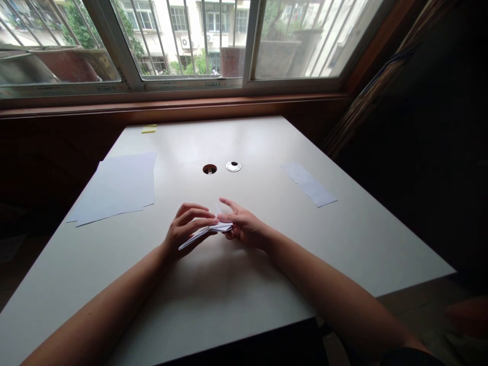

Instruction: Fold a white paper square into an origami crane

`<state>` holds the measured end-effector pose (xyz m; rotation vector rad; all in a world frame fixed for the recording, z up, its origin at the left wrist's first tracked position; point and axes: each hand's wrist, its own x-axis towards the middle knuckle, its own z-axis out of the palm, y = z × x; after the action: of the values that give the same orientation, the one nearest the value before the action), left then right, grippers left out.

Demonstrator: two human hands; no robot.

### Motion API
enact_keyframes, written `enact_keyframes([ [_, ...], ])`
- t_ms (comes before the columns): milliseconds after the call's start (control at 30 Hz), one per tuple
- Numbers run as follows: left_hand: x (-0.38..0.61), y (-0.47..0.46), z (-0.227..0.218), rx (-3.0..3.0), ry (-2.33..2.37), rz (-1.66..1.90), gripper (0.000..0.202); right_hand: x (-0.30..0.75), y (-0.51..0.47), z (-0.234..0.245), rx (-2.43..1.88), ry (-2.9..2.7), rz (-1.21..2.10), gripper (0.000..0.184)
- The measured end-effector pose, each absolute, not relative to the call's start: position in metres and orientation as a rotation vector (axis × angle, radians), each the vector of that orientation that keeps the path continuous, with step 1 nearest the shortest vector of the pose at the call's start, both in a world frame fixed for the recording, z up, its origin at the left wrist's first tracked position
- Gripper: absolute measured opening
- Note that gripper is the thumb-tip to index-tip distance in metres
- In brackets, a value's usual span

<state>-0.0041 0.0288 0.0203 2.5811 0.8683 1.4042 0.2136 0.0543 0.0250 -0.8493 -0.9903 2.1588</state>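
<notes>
A small folded piece of white paper [221, 226] is held between my two hands just above the tabletop. My left hand [186, 223] grips its left part, fingers over the top and thumb underneath. With thumb above and fingers below, my right hand [244, 223] pinches its right end, while the index finger points up and away. A thin flap of the paper stands upright between the hands. The fingers partly cover the paper, so its full folded shape cannot be made out.
The white table [343, 254] carries a stack of white paper sheets [122, 183] at left, a white paper strip [310, 185] at right and yellow sticky notes [149, 128] at the back. A round hole [209, 169] and its metal cover [233, 166] are near the middle. Windows stand behind.
</notes>
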Motion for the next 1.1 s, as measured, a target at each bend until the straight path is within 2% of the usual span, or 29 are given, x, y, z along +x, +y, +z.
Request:
enact_keyframes([
  [100,-0.003,0.028,0.022,2.561,0.858,1.419,0.032,0.212,0.053,0.026,-0.846,-1.057,2.150,0.097],
  [200,-0.003,0.028,0.022,2.508,0.909,1.479,0.024,0.211,0.052,0.026,-0.888,-1.160,2.073,0.081],
  [333,-0.004,0.029,0.020,2.347,1.053,1.580,0.014,0.212,0.051,0.027,-0.884,-1.392,1.639,0.047],
  [433,-0.006,0.030,0.017,2.241,1.088,1.584,0.014,0.215,0.050,0.029,-0.841,-1.579,1.272,0.034],
  [533,-0.008,0.030,0.014,2.143,1.094,1.565,0.015,0.215,0.048,0.032,-0.786,-1.681,1.137,0.030],
  [700,-0.007,0.028,0.012,1.991,1.086,1.558,0.011,0.213,0.046,0.033,-0.743,-1.716,1.093,0.030],
  [800,-0.005,0.025,0.014,1.943,1.025,1.499,0.015,0.212,0.045,0.032,-0.747,-1.701,1.054,0.025],
  [933,-0.004,0.021,0.016,1.861,0.945,1.433,0.023,0.212,0.043,0.033,-0.729,-1.686,1.104,0.018],
  [1100,-0.003,0.019,0.017,1.820,0.927,1.478,0.016,0.211,0.042,0.035,-0.732,-1.650,1.184,0.016],
])
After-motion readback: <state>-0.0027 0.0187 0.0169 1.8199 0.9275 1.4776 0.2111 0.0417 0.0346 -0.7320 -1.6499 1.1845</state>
